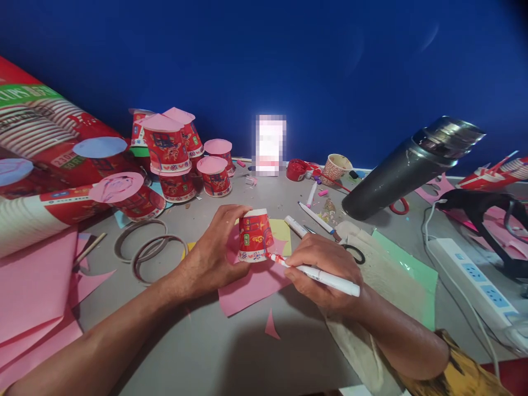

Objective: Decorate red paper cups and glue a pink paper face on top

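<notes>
Paper in pink sheets [33, 291] spills over the table's left edge, and just right of it two empty tape rings [150, 254] lie flat on the grey table [198, 346]. My left forearm crosses from the lower left corner, low over the surface, wrist bent slightly. My left hand [212, 250] is curled around a red paper cup [254, 235], with the thumb low on its near side and the fingers wrapped over its left side and upturned base. The cup stands upside down, wide rim down, on a loose pink sheet [247, 291] near the middle of the table, with a yellow sheet [284, 230] just behind it. A white marker [346, 285] touches the cup's rim at its lower right with its tip. My right hand [317, 256] is closed in a writing grip around that marker, its heel resting at the edge of a beige cloth [375, 247]. Between my forearms the table lies bare except for one small pink scrap [271, 325]. Behind the cup, stacked red cups [173, 154] crowd the back left. Further right, a dark flask [408, 165] leans over the cloth, and a white power strip [474, 278] runs along the right edge.
</notes>
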`<state>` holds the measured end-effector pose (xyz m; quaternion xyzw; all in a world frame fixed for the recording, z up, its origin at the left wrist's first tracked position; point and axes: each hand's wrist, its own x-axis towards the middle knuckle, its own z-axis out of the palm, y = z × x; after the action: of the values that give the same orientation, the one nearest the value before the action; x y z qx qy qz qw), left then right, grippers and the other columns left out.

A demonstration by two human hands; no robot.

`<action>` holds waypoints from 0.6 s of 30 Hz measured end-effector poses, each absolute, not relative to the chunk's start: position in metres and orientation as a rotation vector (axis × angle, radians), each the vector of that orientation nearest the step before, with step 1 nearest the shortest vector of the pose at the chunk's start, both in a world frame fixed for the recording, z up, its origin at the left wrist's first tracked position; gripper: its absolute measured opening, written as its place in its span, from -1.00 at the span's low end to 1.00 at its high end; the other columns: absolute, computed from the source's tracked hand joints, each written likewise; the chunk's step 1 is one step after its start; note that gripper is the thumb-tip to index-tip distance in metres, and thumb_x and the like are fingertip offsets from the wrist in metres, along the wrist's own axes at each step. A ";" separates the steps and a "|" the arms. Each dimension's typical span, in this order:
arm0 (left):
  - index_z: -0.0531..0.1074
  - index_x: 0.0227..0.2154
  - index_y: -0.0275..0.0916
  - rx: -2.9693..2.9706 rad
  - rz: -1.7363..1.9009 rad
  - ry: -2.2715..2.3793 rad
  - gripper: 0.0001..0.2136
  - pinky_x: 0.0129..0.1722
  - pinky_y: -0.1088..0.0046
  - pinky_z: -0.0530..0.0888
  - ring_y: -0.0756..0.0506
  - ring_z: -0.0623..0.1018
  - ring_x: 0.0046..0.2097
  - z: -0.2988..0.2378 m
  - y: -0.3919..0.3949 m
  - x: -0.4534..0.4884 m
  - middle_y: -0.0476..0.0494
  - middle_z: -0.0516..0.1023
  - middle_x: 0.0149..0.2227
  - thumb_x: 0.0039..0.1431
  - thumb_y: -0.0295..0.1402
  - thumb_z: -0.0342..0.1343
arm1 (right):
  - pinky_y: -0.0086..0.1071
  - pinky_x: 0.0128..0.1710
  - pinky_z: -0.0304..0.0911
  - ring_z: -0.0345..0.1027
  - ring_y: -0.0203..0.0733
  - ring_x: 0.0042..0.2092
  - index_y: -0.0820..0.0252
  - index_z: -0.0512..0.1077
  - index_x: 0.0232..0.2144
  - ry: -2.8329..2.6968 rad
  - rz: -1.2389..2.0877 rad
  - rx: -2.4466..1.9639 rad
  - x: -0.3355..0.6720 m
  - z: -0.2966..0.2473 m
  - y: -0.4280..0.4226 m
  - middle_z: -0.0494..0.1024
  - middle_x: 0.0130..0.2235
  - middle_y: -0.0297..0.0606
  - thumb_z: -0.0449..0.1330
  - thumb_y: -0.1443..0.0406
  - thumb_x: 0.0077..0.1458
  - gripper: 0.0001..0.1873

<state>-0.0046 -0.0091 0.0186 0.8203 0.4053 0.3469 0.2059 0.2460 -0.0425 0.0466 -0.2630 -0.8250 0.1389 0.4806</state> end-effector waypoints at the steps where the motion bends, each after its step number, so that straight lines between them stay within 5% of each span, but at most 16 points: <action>1: 0.20 0.28 0.00 2.291 0.955 1.130 -0.27 0.26 -0.09 0.48 -0.35 0.46 0.25 0.019 -0.009 -0.004 -0.22 0.40 0.22 0.04 -0.48 0.27 | -0.32 -0.35 0.38 0.45 -0.22 -0.40 0.16 0.52 -0.23 -2.012 0.332 -0.642 0.246 0.046 -0.042 0.63 -0.40 -0.28 0.25 0.41 0.30 -0.93; 18: 0.21 0.27 -0.04 2.282 0.956 1.143 -0.32 0.28 -0.11 0.45 -0.34 0.46 0.26 0.021 -0.011 -0.003 -0.25 0.40 0.21 0.09 -0.38 0.30 | -0.34 -0.35 0.37 0.43 -0.24 -0.41 0.17 0.53 -0.25 -2.016 0.381 -0.644 0.246 0.045 -0.042 0.61 -0.42 -0.31 0.25 0.41 0.30 -0.93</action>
<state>-0.0030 -0.0111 0.0208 0.8193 0.4103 0.3431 0.2066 0.2456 -0.0420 0.0452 -0.2633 -0.8248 0.1559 0.4756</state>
